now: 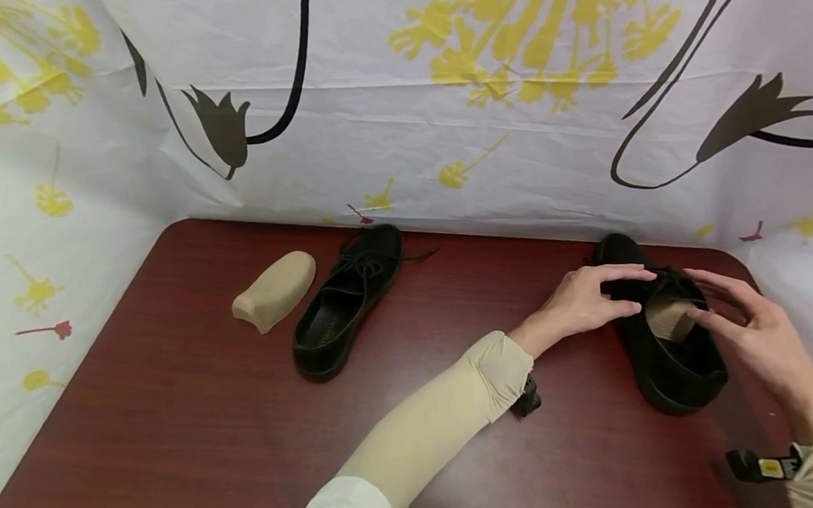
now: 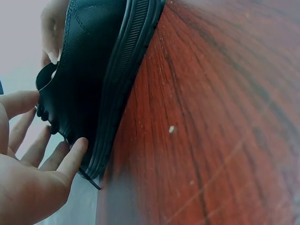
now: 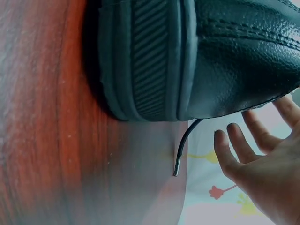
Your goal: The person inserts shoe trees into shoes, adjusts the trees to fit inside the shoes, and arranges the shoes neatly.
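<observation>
A black lace-up shoe [image 1: 680,387] stands at the right of the table, its toe pointing away. Inside its opening sits a beige shoe insert [image 1: 669,320], the front part hidden under the upper. My left hand [image 1: 580,298] is at the shoe's left side, fingers spread against the upper and lacing, as the left wrist view also shows. On the other side, my right hand [image 1: 762,330] has its fingers loosely extended by the laces and its thumb close to the insert; whether it touches cannot be told. A black lace [image 3: 183,143] hangs down in the right wrist view.
A second black lace-up shoe [image 1: 380,256] stands left of centre, toe away. Beside it lies another beige insert [image 1: 277,288]. The dark red table [image 1: 177,395] ends at a white patterned cloth [image 1: 525,176] along the back and sides.
</observation>
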A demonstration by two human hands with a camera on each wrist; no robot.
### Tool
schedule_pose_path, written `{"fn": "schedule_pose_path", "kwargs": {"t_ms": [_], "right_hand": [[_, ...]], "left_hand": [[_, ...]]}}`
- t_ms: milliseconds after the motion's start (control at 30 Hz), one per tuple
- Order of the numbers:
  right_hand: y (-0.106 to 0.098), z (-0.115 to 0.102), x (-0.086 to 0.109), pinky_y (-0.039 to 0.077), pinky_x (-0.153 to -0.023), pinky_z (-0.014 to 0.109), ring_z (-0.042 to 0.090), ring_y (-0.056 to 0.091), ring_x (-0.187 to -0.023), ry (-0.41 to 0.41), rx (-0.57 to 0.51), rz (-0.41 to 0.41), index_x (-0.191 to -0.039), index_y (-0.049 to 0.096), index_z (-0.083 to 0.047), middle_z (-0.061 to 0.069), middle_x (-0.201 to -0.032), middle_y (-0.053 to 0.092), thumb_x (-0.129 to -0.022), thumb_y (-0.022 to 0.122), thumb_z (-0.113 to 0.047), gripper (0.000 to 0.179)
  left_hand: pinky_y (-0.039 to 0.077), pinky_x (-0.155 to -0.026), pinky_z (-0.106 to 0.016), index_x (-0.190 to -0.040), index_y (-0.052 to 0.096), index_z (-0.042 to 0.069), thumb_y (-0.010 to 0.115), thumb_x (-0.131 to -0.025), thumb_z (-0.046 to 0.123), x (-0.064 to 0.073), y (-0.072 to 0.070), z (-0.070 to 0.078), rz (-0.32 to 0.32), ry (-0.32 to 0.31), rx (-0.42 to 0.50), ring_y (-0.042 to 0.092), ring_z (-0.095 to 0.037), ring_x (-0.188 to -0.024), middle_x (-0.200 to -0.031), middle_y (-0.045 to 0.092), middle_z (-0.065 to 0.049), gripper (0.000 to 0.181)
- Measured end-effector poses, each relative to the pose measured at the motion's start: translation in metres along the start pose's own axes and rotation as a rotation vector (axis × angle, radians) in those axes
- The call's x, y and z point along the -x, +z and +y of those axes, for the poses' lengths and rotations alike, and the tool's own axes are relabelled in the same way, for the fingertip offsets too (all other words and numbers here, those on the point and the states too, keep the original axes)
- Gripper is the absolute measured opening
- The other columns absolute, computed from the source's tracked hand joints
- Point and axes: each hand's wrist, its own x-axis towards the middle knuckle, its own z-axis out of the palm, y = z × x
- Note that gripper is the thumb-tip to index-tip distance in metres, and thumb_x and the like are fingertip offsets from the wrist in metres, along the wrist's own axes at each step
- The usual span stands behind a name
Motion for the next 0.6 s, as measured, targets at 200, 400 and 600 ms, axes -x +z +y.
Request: {"fn": "schedule_pose_path", "kwargs": {"t_ms": [200, 400, 600], "right_hand": [[0.001, -0.004, -0.005, 0.037, -0.086, 0.003, -0.009, 0.047, -0.122, -0.006, -0.025, 0.012, -0.149, 0.048, -0.017, -0.009, -0.143, 0.049, -0.098, 0.062, -0.006, 0.054], [0.003, -0.016, -0.006, 0.035, -0.084, 0.002, -0.008, 0.047, -0.119, -0.007, 0.042, 0.034, -0.148, 0.049, -0.021, -0.011, -0.141, 0.050, -0.098, 0.064, -0.015, 0.052], [0.012, -0.030, -0.010, 0.037, -0.087, 0.003, -0.005, 0.048, -0.121, -0.028, -0.009, 0.045, -0.146, 0.051, -0.016, -0.006, -0.139, 0.051, -0.096, 0.066, -0.009, 0.053]], "left_hand": [[0.041, -0.080, -0.007, -0.130, 0.067, 0.031, 0.073, -0.092, 0.020, -0.001, -0.003, -0.001, 0.026, 0.033, 0.009, 0.038, 0.016, -0.125, -0.143, 0.050, 0.022, 0.040], [0.042, -0.094, -0.010, -0.129, 0.067, 0.026, 0.073, -0.092, 0.019, 0.004, -0.008, -0.002, 0.044, 0.045, 0.059, 0.037, 0.012, -0.130, -0.144, 0.048, 0.021, 0.038], [0.043, -0.091, -0.009, -0.130, 0.066, 0.029, 0.074, -0.092, 0.021, 0.010, -0.012, -0.003, 0.065, 0.016, 0.034, 0.040, 0.013, -0.126, -0.139, 0.051, 0.019, 0.040]]}}
